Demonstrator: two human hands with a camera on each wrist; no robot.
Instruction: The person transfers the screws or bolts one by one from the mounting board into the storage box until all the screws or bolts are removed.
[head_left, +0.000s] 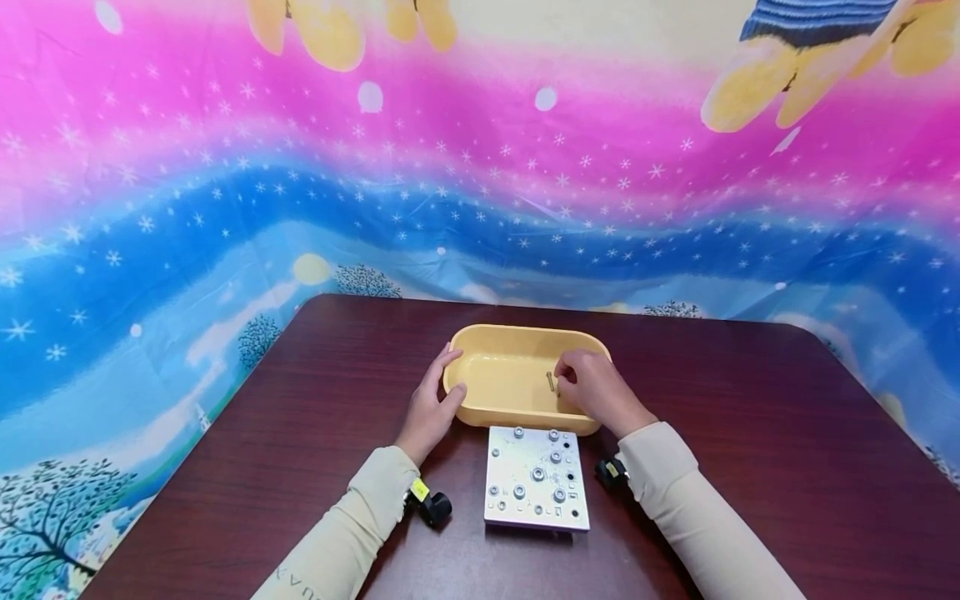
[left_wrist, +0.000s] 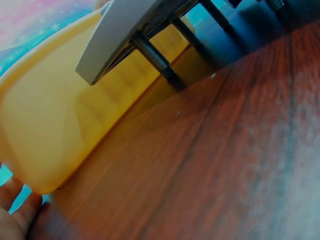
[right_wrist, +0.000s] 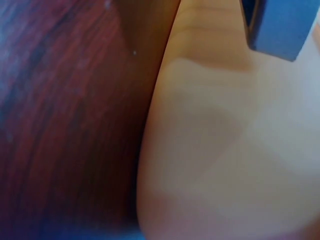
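Sleeves (head_left: 352, 508) nearest, then the plate (head_left: 537, 479), then the tray (head_left: 498, 387), short of the desk's (head_left: 720, 417) far edge. My left hand (head_left: 430, 407) grips the tray's rim; my right hand (head_left: 597, 387) bends beside a screw (head_left: 550, 382), pinching or not, can't tell. Looks like screw-picking; next calls for a sure fingertip hold.

A yellow, round-cornered tray (head_left: 517, 419) sits upright, long side crosswise, with at least 1 small brass-toned screw (head_left: 550, 382) in its right half. Just beside its near wall, a squarish silver plate (head_left: 512, 468) lies face up, threaded bolts (left_wrist: 152, 56) projecting beneath.
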